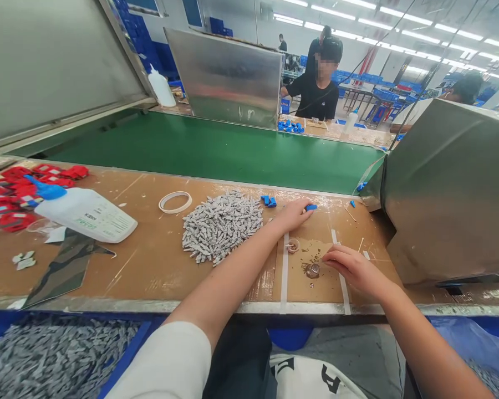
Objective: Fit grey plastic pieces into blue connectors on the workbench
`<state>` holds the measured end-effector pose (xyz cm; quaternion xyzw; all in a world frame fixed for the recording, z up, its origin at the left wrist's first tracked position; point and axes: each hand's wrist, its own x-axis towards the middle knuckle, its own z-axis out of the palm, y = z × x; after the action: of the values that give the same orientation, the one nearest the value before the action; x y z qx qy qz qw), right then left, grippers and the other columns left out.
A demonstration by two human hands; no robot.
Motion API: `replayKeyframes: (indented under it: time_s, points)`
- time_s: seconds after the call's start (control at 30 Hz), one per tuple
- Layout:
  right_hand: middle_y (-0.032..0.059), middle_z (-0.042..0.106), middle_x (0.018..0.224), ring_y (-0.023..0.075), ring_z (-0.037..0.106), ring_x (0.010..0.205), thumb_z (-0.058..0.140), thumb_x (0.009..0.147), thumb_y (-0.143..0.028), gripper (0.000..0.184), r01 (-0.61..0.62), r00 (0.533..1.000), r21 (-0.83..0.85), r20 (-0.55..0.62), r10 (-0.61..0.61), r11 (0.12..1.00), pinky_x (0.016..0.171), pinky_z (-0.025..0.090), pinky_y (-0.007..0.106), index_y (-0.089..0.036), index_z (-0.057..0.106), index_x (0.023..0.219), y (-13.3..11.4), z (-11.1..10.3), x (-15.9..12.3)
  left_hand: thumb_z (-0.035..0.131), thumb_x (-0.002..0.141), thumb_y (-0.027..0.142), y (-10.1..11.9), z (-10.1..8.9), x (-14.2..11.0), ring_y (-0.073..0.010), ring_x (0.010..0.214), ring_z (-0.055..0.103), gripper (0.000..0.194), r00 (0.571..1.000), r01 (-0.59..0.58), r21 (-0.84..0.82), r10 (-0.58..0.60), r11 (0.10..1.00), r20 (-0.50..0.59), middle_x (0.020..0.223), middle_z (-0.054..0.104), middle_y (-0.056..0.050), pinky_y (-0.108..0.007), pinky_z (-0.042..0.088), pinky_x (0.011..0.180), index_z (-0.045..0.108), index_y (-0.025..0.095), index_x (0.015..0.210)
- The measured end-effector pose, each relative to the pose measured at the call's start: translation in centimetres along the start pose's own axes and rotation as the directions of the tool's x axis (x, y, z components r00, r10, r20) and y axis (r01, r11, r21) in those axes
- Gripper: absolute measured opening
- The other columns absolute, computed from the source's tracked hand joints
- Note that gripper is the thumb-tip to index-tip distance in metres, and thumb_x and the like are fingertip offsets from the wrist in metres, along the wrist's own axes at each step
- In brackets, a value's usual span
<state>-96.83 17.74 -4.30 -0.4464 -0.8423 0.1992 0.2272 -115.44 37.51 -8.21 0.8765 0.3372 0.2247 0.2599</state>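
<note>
My left hand [291, 215] reaches to the far side of the bench, its fingers closed on a small blue plastic part [311, 207]. Just left of it lie a few more blue parts [268, 201] beside a heap of small grey parts [222, 226]. My right hand [349, 264] hovers by a cardboard work mat [295, 285], fingers pinched together; whatever is between them is too small to make out. Close to those fingertips is a small round metallic container [312, 270] with dark crumbs around it. A little tape-like ring [293, 245] sits between the hands.
Beyond the bench runs a green conveyor belt [216, 152]. On the left are a white bottle with blue nozzle [87, 213], red parts [14, 194] and a tape roll [175, 203]. A metal hood [453, 194] bounds the right side. A co-worker [318, 94] sits across the belt.
</note>
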Motion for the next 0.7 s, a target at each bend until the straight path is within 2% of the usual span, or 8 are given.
replayKeyframes:
  time_s: [0.07, 0.13, 0.2, 0.27, 0.4, 0.47, 0.6, 0.7]
  points:
    - [0.0073, 0.066, 0.103, 0.0212, 0.064, 0.093, 0.044, 0.111, -0.028, 0.022, -0.006, 0.998, -0.032, 0.061, 0.007, 0.999, 0.079, 0.049, 0.03, -0.022, 0.065, 0.108, -0.2, -0.1, 0.3, 0.042, 0.098, 0.028, -0.2, 0.1, -1.3, -0.015, 0.072, 0.059, 0.028, 0.991, 0.112, -0.378, -0.132, 0.919, -0.029, 0.097, 0.069, -0.005, -0.026, 0.047, 0.066, 0.062, 0.019, 0.117]
    - [0.0071, 0.066, 0.102, 0.0215, 0.064, 0.092, 0.044, 0.111, -0.029, 0.023, -0.004, 0.994, -0.061, 0.111, 0.011, 0.998, 0.079, 0.049, 0.03, -0.022, 0.065, 0.108, -0.2, 0.0, 0.7, 0.041, 0.097, 0.028, -0.3, 0.3, -2.4, -0.0098, 0.052, 0.043, 0.025, 0.969, 0.198, -0.713, -0.246, 0.672, 0.038, 0.08, 0.058, 0.001, -0.022, 0.035, 0.05, 0.06, 0.019, 0.11]
    - [0.0069, 0.066, 0.1, 0.0219, 0.063, 0.091, 0.043, 0.111, -0.029, 0.024, 0.0, 0.991, -0.088, 0.137, 0.012, 0.996, 0.079, 0.049, 0.031, -0.021, 0.065, 0.107, -0.2, 0.1, 1.0, 0.044, 0.094, 0.029, -0.4, 0.5, -3.2, -0.0072, 0.047, 0.03, 0.022, 0.954, 0.244, -0.85, -0.271, 0.467, 0.126, 0.074, 0.047, 0.004, -0.019, 0.023, 0.045, 0.058, 0.02, 0.108]
    - [0.0068, 0.065, 0.098, 0.0222, 0.063, 0.09, 0.042, 0.111, -0.03, 0.026, 0.0, 0.988, -0.104, 0.153, 0.017, 0.995, 0.079, 0.049, 0.032, -0.021, 0.065, 0.106, -0.2, 0.2, 1.3, 0.053, 0.09, 0.029, -0.6, 0.6, -3.7, -0.0064, 0.047, 0.028, 0.022, 0.944, 0.279, -0.879, -0.278, 0.387, 0.177, 0.072, 0.042, 0.006, -0.018, 0.02, 0.044, 0.056, 0.022, 0.11]
    - [0.0071, 0.066, 0.099, 0.022, 0.063, 0.089, 0.042, 0.111, -0.031, 0.027, -0.038, 0.986, -0.064, 0.161, 0.048, 0.997, 0.078, 0.049, 0.032, -0.021, 0.066, 0.104, -0.6, -0.1, 1.3, 0.066, 0.086, 0.031, -1.1, 1.1, -4.1, -0.0076, 0.051, 0.037, 0.032, 0.94, 0.298, -0.839, -0.293, 0.456, 0.175, 0.069, 0.043, 0.007, -0.018, 0.028, 0.046, 0.056, 0.023, 0.116]
    - [0.0064, 0.067, 0.099, 0.0209, 0.064, 0.09, 0.046, 0.111, -0.032, 0.024, -0.064, 0.991, 0.01, 0.115, 0.063, 0.998, 0.078, 0.049, 0.031, -0.022, 0.067, 0.105, -0.6, -0.6, 1.2, 0.069, 0.088, 0.034, -1.3, 1.4, -4.3, -0.0077, 0.053, 0.039, 0.035, 0.951, 0.277, -0.831, -0.264, 0.483, 0.163, 0.069, 0.045, 0.007, -0.018, 0.03, 0.046, 0.057, 0.022, 0.118]
    - [0.0042, 0.07, 0.091, 0.019, 0.065, 0.083, 0.063, 0.103, -0.036, 0.016, -0.132, 0.982, 0.236, -0.101, 0.159, 0.963, 0.075, 0.049, 0.03, -0.023, 0.071, 0.098, 0.8, -1.3, 1.5, 0.074, 0.085, 0.037, -1.5, 1.9, -4.3, -0.0063, 0.049, 0.041, 0.042, 0.964, 0.227, -0.824, -0.238, 0.519, 0.116, 0.07, 0.054, 0.005, -0.019, 0.032, 0.045, 0.062, 0.017, 0.12]
    - [0.0026, 0.068, 0.075, 0.0172, 0.062, 0.068, 0.076, 0.092, -0.044, 0.023, -0.164, 0.906, 0.484, -0.27, 0.325, 0.86, 0.063, 0.048, 0.028, -0.022, 0.073, 0.086, 3.1, -0.9, 2.9, 0.077, 0.083, 0.037, -1.7, 2.2, -4.2, -0.0082, 0.051, 0.049, 0.044, 0.965, 0.223, -0.797, -0.24, 0.561, 0.101, 0.069, 0.059, 0.002, -0.019, 0.038, 0.045, 0.066, 0.014, 0.118]
